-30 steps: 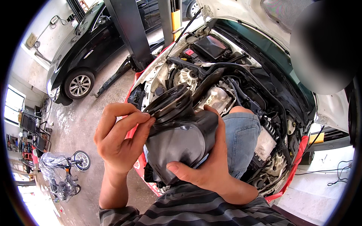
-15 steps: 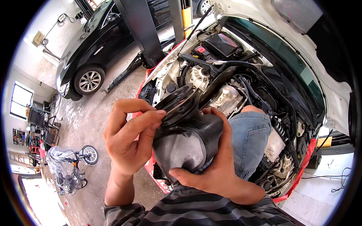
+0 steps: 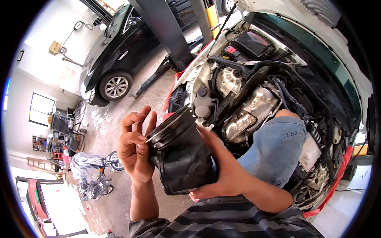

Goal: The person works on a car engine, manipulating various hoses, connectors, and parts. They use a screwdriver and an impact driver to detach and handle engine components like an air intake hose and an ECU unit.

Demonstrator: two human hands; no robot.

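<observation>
Held up in front of my body is a black, duct-like plastic part, tilted, with a wide ribbed collar at its upper left. My right hand wraps round its right side, thumb near the lower edge and fingers behind the collar. A thin pale strip runs along the collar's rim. At the strip's lower left end, my left hand pinches between thumb and index finger, its other fingers raised. The inside of the part is turned from view.
Beyond my hands lies an open engine bay with a metal heat shield and a coolant-type reservoir. A bent knee in denim rests over it. A black car, lift post and plastic-wrapped bike stand to the left.
The black part has turned, so its grey-lit rounded face gives way to a black side. My left fingers have spread upward while thumb and index stay at the rim. The view has shifted left.
</observation>
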